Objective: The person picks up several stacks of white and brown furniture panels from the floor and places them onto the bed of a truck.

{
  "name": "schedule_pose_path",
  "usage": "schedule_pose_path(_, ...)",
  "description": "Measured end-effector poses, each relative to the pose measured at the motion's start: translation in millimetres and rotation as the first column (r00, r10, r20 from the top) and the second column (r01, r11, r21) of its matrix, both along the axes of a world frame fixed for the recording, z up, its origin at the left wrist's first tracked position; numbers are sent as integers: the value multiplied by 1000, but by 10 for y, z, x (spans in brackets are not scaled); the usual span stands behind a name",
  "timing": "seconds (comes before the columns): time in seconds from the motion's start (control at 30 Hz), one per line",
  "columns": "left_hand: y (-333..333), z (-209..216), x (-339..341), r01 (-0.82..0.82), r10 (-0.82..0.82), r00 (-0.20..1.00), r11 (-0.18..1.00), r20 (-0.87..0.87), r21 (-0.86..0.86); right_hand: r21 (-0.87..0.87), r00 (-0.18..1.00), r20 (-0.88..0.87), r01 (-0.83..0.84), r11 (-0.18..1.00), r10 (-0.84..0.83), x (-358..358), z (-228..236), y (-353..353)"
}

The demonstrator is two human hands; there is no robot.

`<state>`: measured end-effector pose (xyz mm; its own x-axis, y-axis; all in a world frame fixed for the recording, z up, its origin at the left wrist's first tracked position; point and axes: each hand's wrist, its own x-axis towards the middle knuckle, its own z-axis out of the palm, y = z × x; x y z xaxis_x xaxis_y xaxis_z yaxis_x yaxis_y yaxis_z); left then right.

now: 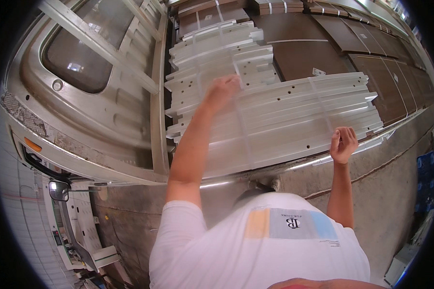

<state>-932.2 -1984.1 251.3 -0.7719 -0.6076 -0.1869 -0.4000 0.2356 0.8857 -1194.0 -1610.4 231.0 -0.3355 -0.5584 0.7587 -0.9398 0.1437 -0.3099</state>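
**Standing over strapped white profiles, left hand at the binding**

Long, white, channel-shaped metal profiles [284, 130] lie side by side across the truck bed, spreading from 12 toward 3 o'clock, with a second, stepped group of them beyond. A thin, translucent plastic strap [242, 123] crosses them below 12 o'clock, and another strip crosses near 2.

The bare left hand [223, 90] is at 12 o'clock, above the profiles, its fingers drawn together beside the strap. Blur hides whether they pinch it or only hover next to it, so I cannot tell its grip. The bare right hand [344, 144], at 3 o'clock, is loosely curled with nothing visible in it, in front of the near end of the profiles; contact is unclear.

The step in hand appears to be dealing with the binding around this load. The next move seems to call for a definite hold on the strap, with the right hand steadying the near end, since loosened lengths could slide.

Flat, dark brown boards [299, 58], bound in stacks, lie at 1 to 2 o'clock. The silver metal truck cab [91, 108] fills 9 to 11 o'clock, beside the profiles' left ends.
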Motion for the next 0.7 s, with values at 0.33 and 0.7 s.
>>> schedule_pose_path(0.33, -220, -541, 697, -101, 590, 807, 184, 28, -978, -23, 999, 19, -33, 999, 34, 23, -29, -71)
schedule_pose_path(0.7, -707, 109, 48, -192, 421, 907, 371, -20, -909, -11, 999, 37, 1, 1000, 0, -15, -17, -39)
